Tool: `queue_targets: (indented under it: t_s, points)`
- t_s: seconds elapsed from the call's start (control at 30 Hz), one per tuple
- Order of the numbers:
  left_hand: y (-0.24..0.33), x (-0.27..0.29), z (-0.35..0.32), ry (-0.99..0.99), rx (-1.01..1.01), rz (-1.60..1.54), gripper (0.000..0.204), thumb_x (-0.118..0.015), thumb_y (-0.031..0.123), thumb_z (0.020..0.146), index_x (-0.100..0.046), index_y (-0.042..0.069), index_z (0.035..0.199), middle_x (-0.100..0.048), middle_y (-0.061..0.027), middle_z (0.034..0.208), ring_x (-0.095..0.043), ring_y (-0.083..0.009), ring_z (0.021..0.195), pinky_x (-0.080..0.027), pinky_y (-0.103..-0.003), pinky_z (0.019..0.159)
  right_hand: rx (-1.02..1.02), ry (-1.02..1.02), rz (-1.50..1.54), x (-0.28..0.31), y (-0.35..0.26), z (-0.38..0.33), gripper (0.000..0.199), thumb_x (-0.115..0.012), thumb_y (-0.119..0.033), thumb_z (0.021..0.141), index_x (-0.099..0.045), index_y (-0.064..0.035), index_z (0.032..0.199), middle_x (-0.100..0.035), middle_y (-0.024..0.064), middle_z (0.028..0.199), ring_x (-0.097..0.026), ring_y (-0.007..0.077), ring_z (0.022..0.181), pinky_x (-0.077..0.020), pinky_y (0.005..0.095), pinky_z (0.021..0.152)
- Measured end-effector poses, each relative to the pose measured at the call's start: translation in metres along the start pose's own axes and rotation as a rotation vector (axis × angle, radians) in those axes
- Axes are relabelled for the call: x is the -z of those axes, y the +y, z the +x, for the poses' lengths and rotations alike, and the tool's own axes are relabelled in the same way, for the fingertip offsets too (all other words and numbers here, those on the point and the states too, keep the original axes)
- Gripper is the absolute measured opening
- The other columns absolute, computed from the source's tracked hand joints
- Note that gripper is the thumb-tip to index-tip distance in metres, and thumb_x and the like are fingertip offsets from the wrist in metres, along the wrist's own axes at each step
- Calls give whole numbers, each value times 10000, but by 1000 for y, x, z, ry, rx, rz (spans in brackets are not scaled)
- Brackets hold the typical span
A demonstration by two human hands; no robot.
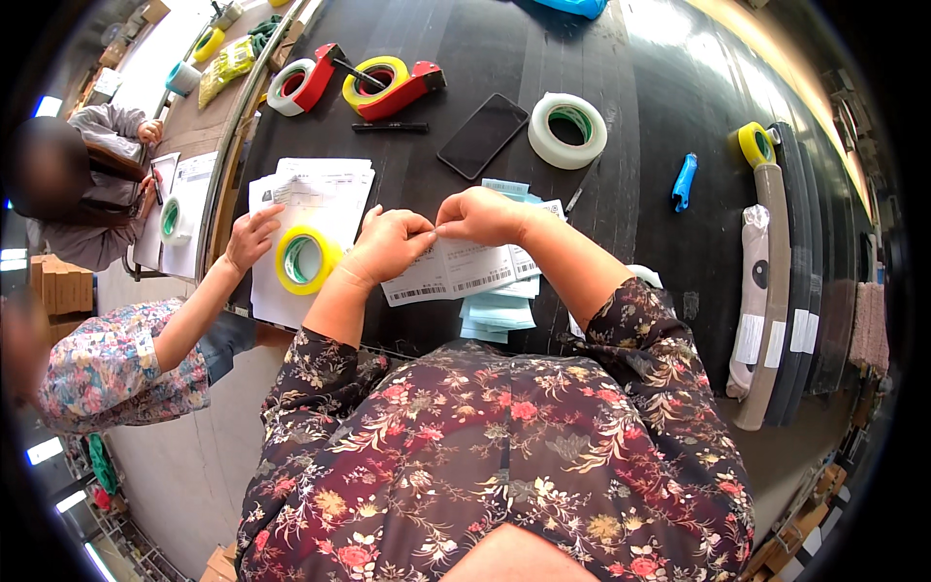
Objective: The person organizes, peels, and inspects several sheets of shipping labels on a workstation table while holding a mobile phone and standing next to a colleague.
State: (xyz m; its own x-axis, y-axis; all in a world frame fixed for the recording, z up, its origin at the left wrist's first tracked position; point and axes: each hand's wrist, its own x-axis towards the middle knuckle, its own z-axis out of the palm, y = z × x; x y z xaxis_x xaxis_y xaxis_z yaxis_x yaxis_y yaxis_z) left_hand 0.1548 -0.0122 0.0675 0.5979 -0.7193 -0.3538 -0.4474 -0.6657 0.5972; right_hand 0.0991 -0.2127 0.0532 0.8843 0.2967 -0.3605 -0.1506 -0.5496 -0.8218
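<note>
Left hand (388, 244) and right hand (482, 215) pinch fingertips together over white barcode label sheets (456, 272); white tape roll (567, 130) at one o'clock.

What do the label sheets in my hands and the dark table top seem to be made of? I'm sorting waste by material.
The label sheets look like thin matte white paper, printed with bars, edges flexing under the left hand and right hand. The table top looks like smooth black rubber or plastic; it gives glossy reflections.
</note>
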Motion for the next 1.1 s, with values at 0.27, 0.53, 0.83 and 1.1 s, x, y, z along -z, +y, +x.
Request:
queue_targets:
  t_s: [0.27, 0.53, 0.83, 1.1]
  points:
    - [-11, -11, 2, 184, -108, -49, 140, -648, 241, 863, -709, 117, 889, -660, -4, 837, -628, -186, 878, -198, -535, 1114, 13, 146, 111, -12, 6, 3, 250, -661, -283, 876, -700, -57, 976, -700, 125, 859, -664, 232, 780, -512, 341, 715]
    - [-20, -21, 3, 407, -268, 28, 87, -659, 195, 830, -683, 115, 808, -637, 4, 807, -617, -197, 879, -241, -546, 1077, 74, 276, 200, -24, 10, 6, 206, -666, -247, 861, -699, -53, 919, -689, 106, 810, -653, 229, 739, -505, 343, 683]
    - [-18, -19, 0, 478, -283, 16, 101, -673, 219, 815, -699, 125, 792, -668, -1, 820, -632, -191, 882, -236, -537, 1088, 96, 324, 238, -32, 12, 12, 200, -657, -247, 868, -699, -57, 912, -685, 110, 814, -651, 234, 740, -505, 348, 684]
    - [-22, 15, -1, -88, 78, -379, 185, -693, 148, 841, -696, -9, 940, -682, -21, 796, -596, -73, 726, -492, -233, 642, 105, 212, 173, -23, 12, 7, 260, -620, -303, 906, -695, -75, 1007, -706, 116, 911, -671, 256, 839, -509, 361, 762]
